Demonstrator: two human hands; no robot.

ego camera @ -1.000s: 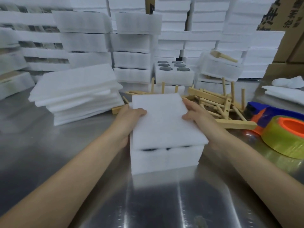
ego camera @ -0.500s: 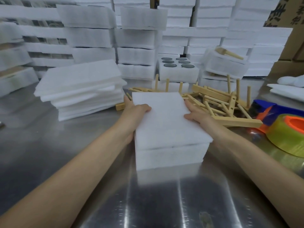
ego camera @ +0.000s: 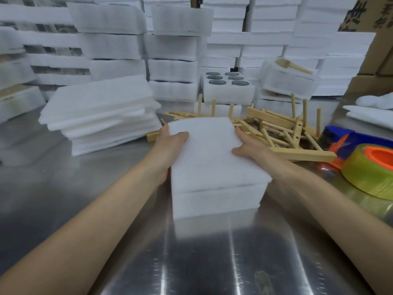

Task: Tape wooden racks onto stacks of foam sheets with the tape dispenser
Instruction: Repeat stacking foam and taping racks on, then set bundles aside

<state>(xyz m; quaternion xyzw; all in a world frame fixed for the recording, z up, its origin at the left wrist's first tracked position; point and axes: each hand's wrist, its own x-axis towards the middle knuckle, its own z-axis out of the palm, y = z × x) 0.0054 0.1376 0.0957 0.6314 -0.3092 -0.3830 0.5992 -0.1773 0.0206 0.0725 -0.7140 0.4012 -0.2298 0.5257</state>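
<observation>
Steel table (ego camera: 63, 201) carries a foam stack (ego camera: 214, 167), gripped at its sides by left hand (ego camera: 170, 143) and right hand (ego camera: 249, 146).

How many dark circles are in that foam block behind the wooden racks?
6 dark circles, all in the top of the foam block behind the wooden racks: three down the left column, three down the right. None seems hidden.

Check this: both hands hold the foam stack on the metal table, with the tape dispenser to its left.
Wrong side: the head view shows the tape dispenser to the right of the foam stack. The left hand and right hand hold it on the metal table.
</observation>
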